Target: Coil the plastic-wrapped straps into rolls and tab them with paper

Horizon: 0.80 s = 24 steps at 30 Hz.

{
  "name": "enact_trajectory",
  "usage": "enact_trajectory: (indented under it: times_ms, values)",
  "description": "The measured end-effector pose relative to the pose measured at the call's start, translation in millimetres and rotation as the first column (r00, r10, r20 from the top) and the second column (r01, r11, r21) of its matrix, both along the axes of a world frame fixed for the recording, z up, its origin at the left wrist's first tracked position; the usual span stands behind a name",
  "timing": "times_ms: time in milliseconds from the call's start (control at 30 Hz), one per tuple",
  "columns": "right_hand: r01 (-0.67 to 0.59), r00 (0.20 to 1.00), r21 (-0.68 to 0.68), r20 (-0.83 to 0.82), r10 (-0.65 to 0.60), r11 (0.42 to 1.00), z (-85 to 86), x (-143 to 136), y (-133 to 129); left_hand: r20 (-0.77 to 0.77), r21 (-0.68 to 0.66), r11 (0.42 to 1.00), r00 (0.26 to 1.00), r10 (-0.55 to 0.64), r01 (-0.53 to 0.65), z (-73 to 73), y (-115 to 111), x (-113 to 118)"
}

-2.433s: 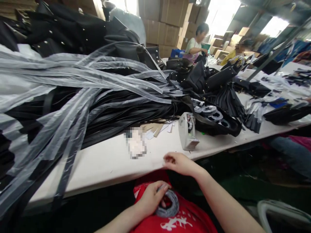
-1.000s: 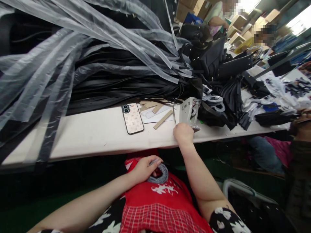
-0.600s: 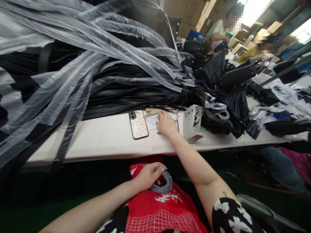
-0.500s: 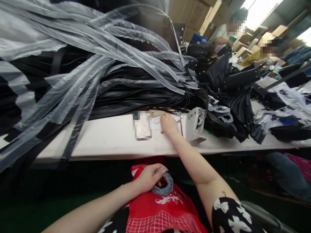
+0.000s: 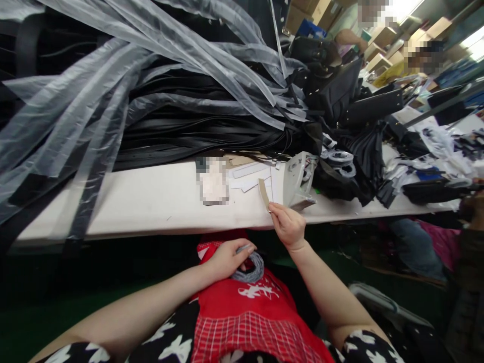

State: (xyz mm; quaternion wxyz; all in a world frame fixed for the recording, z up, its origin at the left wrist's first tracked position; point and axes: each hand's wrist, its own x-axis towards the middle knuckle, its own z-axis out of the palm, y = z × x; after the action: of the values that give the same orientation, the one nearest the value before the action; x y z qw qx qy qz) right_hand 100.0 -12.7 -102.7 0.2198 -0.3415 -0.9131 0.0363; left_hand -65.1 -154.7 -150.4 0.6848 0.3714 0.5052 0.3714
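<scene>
My right hand (image 5: 289,224) is closed in a pinch on one end of a narrow tan cardboard strip (image 5: 263,193), which it lifts over the table's front edge. In my lap, my left hand (image 5: 230,259) is wrapped round a coil of grey cord (image 5: 252,268), resting against the red apron (image 5: 260,307). Several loose white paper strips (image 5: 251,174) lie on the white table (image 5: 162,201), just beyond the tan strip. Left of them is an object (image 5: 213,182) blurred by pixels. A white stand (image 5: 297,176) is to their right.
Long black straps (image 5: 181,133), partly wrapped in clear plastic (image 5: 204,65), heap along the table's back and left. Black bags (image 5: 336,91) and tape-like rolls (image 5: 342,160) crowd the right side. Other people (image 5: 350,38) are at the far right.
My right hand has drawn back from among the strips toward me, bringing the tan cardboard strip with it. The left hand keeps the cord coil in my lap. The view has tipped down slightly.
</scene>
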Motion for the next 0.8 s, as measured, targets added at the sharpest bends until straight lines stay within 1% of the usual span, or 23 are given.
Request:
enact_trajectory:
  times_ms: [100, 200, 267, 333, 433, 533, 700, 800]
  values:
    - [0.043, 0.995, 0.007, 0.086, -0.044, 0.999, -13.0, 7, 1, -0.01, -0.011, 1.0, 1.0, -0.007, 0.007, -0.6, 1, 5]
    - [0.036, 0.991, 0.004, 0.131, -0.036, 0.999, -18.5, 7, 6, -0.018, -0.01, 1.0, 1.0, -0.006, 0.006, 0.1, 0, 8]
    - [0.007, 0.984, -0.035, 0.18, -0.001, 0.999, -17.5, 5, 8, -0.025, -0.01, 1.0, 1.0, -0.01, 0.009, 1.7, 0, 9]
    - [-0.026, 0.97, -0.106, 0.237, 0.051, 0.994, -13.4, 4, 9, -0.034, -0.012, 1.0, 0.999, -0.01, 0.01, 3.6, 0, 10]
    - [-0.033, 0.955, -0.185, 0.283, 0.086, 0.982, -5.8, 4, 7, -0.04, -0.02, 1.0, 0.999, -0.005, 0.004, 5.2, 0, 11]
    - [-0.004, 0.952, -0.193, 0.3, 0.063, 0.981, -3.4, 1, 4, -0.044, -0.021, 1.0, 0.999, -0.005, 0.004, 5.6, 0, 13]
    - [0.055, 0.948, -0.168, 0.319, 0.001, 0.984, -6.3, -4, -3, -0.037, -0.022, 1.0, 0.999, -0.013, 0.012, 9.0, -1, 14]
    - [0.046, 0.934, -0.168, 0.357, 0.017, 0.985, -3.1, -5, -3, -0.04, -0.021, 1.0, 0.999, -0.01, 0.01, 10.7, -2, 13]
